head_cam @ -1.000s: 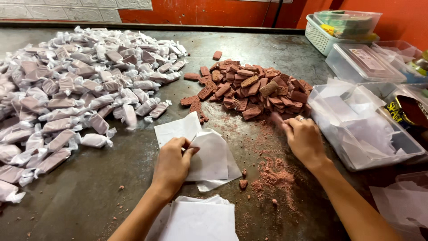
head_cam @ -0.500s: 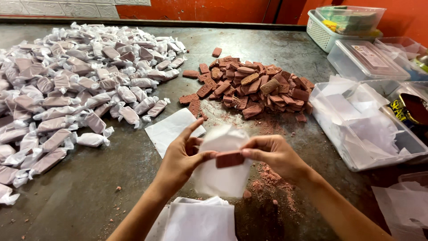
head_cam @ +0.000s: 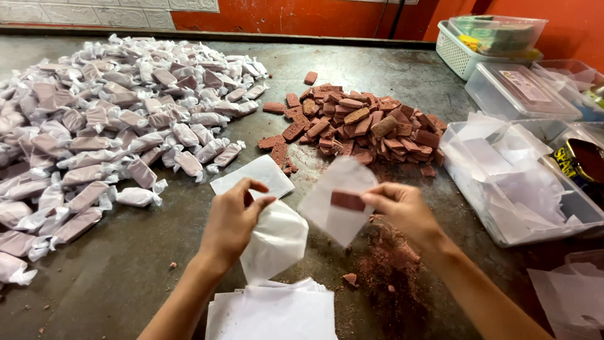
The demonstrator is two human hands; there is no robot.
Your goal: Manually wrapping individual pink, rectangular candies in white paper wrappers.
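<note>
A dark metal table (head_cam: pixel 113 283) fills the view. On its far left lies a wide heap of wrapped sweets (head_cam: pixel 107 126); at far centre sits a smaller pile of bare brown bars (head_cam: pixel 358 123). A clear tub of paper squares (head_cam: pixel 503 182) stands at the right. A stack of white papers (head_cam: pixel 274 315) lies at the near edge. The left hand (head_cam: pixel 233 220) has its fingers pinched together on a loose wrapper (head_cam: pixel 277 242) above that stack. The right hand (head_cam: pixel 402 211) pinches another wrapper sheet (head_cam: pixel 333 182) with one brown bar (head_cam: pixel 347 201) against it, held above the table near the crumbs (head_cam: pixel 390 264).
</note>
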